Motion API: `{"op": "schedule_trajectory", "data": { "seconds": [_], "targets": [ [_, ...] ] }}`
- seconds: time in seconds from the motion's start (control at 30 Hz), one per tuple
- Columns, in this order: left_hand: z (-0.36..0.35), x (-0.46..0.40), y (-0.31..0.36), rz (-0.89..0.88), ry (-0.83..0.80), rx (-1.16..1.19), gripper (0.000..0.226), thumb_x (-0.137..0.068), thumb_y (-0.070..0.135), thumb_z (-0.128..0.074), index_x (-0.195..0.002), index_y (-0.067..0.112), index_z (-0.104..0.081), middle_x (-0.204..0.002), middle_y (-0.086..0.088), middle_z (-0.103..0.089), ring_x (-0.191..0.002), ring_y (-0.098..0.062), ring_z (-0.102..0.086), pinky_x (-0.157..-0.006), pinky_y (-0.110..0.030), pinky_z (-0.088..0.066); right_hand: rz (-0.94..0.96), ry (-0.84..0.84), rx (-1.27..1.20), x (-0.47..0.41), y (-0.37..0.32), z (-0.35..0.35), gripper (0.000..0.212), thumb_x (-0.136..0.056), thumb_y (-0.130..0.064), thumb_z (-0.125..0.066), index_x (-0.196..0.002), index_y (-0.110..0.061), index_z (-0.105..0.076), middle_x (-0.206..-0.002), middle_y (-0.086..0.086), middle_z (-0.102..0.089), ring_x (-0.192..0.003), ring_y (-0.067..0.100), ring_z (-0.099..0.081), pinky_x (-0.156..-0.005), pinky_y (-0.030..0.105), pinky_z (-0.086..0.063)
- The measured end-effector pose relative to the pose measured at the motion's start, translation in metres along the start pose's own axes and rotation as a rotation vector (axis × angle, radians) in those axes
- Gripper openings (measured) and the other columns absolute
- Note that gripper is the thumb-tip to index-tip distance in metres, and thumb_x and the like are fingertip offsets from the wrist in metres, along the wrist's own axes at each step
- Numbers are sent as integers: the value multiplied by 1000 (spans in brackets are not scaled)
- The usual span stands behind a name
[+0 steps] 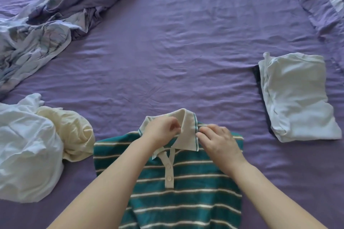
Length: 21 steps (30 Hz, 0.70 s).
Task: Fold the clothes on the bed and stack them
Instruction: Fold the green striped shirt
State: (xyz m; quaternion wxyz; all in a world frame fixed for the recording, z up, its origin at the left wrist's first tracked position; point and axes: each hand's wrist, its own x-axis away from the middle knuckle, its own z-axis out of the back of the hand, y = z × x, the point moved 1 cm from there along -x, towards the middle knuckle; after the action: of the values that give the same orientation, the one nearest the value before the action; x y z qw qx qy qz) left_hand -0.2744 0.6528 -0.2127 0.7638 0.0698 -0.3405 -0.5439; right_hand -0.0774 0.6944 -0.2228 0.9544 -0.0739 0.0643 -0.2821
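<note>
Pinching the cream collar (188,132) of the green striped polo (178,182) at the bed's (167,52) near edge, left hand (162,132) and right hand (217,141) straighten it, with one folded stack (296,96) at the right edge and crumpled clothes (37,147) left unfolded.

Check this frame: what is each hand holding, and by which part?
Both grip the green striped polo shirt by its cream collar: left hand at the collar's middle, right hand pinching its right edge.

Both hands pinch the cream collar (188,132) of a green striped polo shirt (184,191) on the purple bed (167,52): left hand (162,132), right hand (217,141). Right of the grip lies a folded white stack (296,96); left, crumpled white clothes (29,145).
</note>
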Motion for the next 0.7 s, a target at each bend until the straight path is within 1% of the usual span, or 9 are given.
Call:
{"op": "schedule_trajectory", "data": {
  "seconds": [0.07, 0.13, 0.17, 0.23, 0.37, 0.43, 0.53, 0.63, 0.7],
  "targets": [
    [8, 12, -6, -60, -150, -182, 16, -92, 25, -51, -98, 26, -67, -98, 8, -67, -91, -15, -59, -80, -35, -50, 60, -90, -89, -11, -22, 0, 45, -60, -3, -82, -100, -14, -67, -109, 4, -67, -87, 24, -64, -66, 33, -54],
    [12, 22, -13, -156, -269, -412, 21, -92, 28, -50, -103, 26, -67, -101, 6, -64, -98, -17, -54, -88, -37, -46, 79, -247, -151, -22, -42, -5, 58, -69, 2, -72, -123, -14, -56, -133, 6, -55, -101, 25, -60, -75, 35, -53],
    [12, 26, -17, -210, -286, -525, 22, -91, 33, -49, -103, 27, -67, -100, 6, -62, -100, -17, -49, -90, -37, -41, 75, -302, -167, -26, -49, -10, 60, -77, 2, -65, -131, -16, -47, -142, 4, -45, -109, 25, -56, -79, 35, -51],
    [11, 34, -21, -282, -249, -641, 30, -89, 42, -42, -97, 27, -67, -93, 5, -59, -97, -18, -44, -93, -37, -34, 45, -403, -163, -33, -59, -16, 53, -84, -2, -56, -133, -18, -41, -139, 2, -42, -110, 24, -50, -77, 35, -47],
    [13, 38, -29, -286, -151, -694, 40, -88, 43, -35, -94, 22, -68, -94, 2, -61, -102, -21, -43, -94, -39, -28, -3, -389, -97, -34, -69, -18, 23, -84, -7, -59, -105, -12, -52, -110, 5, -51, -92, 24, -52, -59, 31, -34],
    [16, 37, -34, -276, -126, -722, 34, -89, 40, -42, -102, 23, -69, -104, 0, -60, -110, -24, -40, -95, -39, -29, -60, -356, -102, -32, -69, -18, 13, -87, -13, -58, -100, -14, -53, -102, 3, -53, -79, 24, -51, -56, 29, -29],
    [15, 35, -38, -258, -48, -695, 23, -90, 33, -52, -104, 25, -68, -109, 0, -57, -108, -24, -40, -88, -36, -32, -161, -297, -135, -33, -72, -19, 7, -90, -19, -57, -96, -16, -54, -95, 0, -56, -65, 21, -45, -52, 27, -27],
    [8, 35, -37, -151, 114, -577, 16, -88, 30, -59, -102, 25, -66, -109, -3, -56, -102, -23, -42, -80, -33, -36, -254, -270, -210, -34, -77, -23, 9, -92, -18, -55, -101, -17, -56, -104, 1, -61, -75, 24, -60, -56, 29, -38],
    [-2, 40, -37, -89, 180, -414, 20, -88, 26, -59, -107, 20, -61, -112, -6, -55, -102, -23, -45, -81, -33, -44, -307, -248, -329, -32, -83, -26, 24, -94, -16, -51, -117, -17, -56, -133, 1, -53, -96, 27, -63, -69, 34, -50]
  ]
}}
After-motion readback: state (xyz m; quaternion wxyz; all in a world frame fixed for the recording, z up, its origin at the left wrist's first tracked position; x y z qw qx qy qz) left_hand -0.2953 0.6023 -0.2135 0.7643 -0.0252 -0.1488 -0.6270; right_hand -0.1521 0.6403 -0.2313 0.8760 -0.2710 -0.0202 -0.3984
